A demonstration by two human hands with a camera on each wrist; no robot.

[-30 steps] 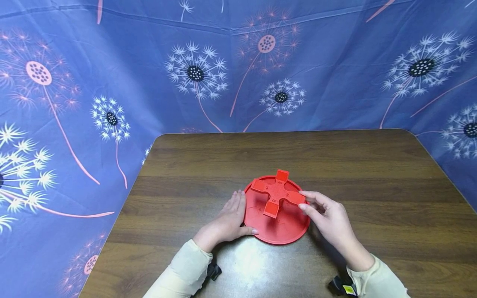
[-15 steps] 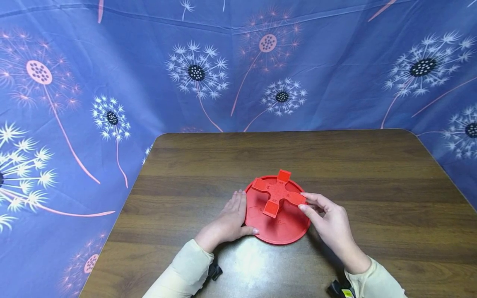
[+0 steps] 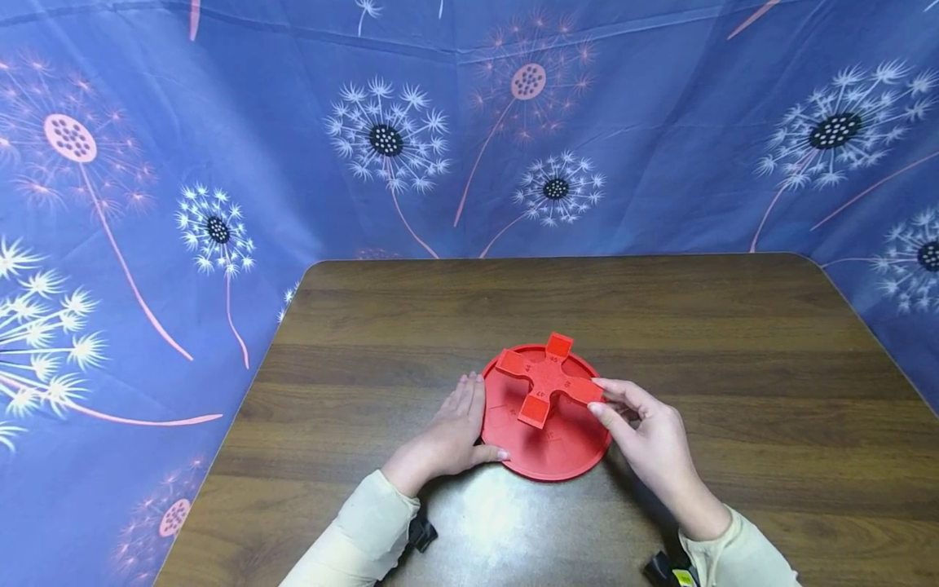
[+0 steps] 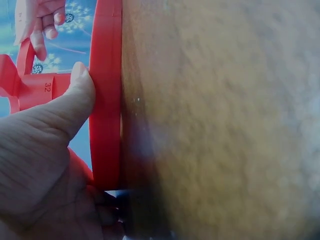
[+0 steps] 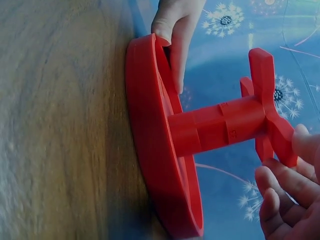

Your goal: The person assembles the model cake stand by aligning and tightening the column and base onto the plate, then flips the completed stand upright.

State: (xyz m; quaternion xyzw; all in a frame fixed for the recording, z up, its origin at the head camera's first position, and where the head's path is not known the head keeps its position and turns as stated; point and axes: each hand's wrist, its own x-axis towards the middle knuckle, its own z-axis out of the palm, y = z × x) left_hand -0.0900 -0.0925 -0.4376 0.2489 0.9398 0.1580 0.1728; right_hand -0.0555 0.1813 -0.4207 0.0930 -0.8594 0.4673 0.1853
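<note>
A round red dish-like base [image 3: 557, 456] with a raised rim lies flat on the table. From its middle rises a red post [image 5: 212, 129], topped by a red cross-shaped knob [image 3: 544, 379] with printed numbers on its arms. My right hand [image 3: 656, 440] pinches the knob's right arm between thumb and fingers; the right wrist view shows the thumb [image 5: 306, 145] on top and fingers beneath. Along the base's left edge my left hand [image 3: 446, 432] rests with straight fingers, its thumb [image 4: 75, 102] lying over the rim.
Under everything is a dark wood-grain table [image 3: 734, 326]. A blue cloth [image 3: 469, 163] with dandelion prints hangs behind and to the left of it. Black wrist devices [image 3: 421, 534] sit near the sleeves.
</note>
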